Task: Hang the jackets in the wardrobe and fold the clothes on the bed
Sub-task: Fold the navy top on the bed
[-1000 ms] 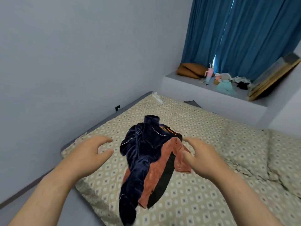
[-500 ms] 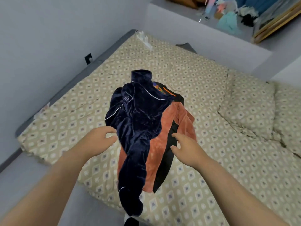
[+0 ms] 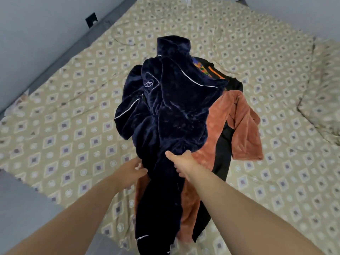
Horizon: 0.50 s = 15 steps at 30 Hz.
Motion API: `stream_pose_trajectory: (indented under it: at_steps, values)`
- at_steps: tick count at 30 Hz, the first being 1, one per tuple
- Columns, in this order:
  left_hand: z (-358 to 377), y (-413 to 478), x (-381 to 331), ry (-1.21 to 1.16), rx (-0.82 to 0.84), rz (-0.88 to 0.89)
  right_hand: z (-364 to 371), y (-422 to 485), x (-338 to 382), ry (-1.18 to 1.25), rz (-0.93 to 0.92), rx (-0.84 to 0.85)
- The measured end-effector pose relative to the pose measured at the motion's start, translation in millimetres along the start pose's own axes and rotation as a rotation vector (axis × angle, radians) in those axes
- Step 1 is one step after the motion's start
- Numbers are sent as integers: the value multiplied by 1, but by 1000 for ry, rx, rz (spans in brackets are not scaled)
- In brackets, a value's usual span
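Head view: navy velvet jacket [image 3: 171,111] lies mid-bed on the beige diamond-patterned bedsheet [image 3: 73,126], atop a rust-orange fleece garment [image 3: 242,124], its lower end trailing over the near edge. Right hand [image 3: 182,162] grips its lower fabric. Left hand [image 3: 131,170] touches its side; grip undeterminable.

Lighting is even, soft and moderately bright. The navy jacket [image 3: 171,107] shows faint sheen on its folds and casts only weak shadow. Wide-angle bowing stretches the bedspread [image 3: 73,126] outward from the jacket. The left hand [image 3: 129,170], at its lower left, is motion-blurred.
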State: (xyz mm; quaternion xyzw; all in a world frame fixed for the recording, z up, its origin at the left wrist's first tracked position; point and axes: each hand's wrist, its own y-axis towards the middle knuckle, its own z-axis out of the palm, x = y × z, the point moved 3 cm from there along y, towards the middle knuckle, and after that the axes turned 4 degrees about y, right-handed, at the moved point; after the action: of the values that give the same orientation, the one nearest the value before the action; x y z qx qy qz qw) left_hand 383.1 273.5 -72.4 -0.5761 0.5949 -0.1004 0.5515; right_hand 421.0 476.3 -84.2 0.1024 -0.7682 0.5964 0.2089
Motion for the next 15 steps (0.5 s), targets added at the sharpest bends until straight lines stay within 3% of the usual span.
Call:
stream_pose_trajectory:
  at_steps: [5,9,15]
  values:
    - [17,11,8,-146,77,-109,20,16,-10,-267,-131,-184]
    - [10,24,5,-425,-70,-189,-13,5,-24,-370,-241,-74]
    - [1,51,-17,-698,-171,-72,-71,-18,-68,-222,-88,87]
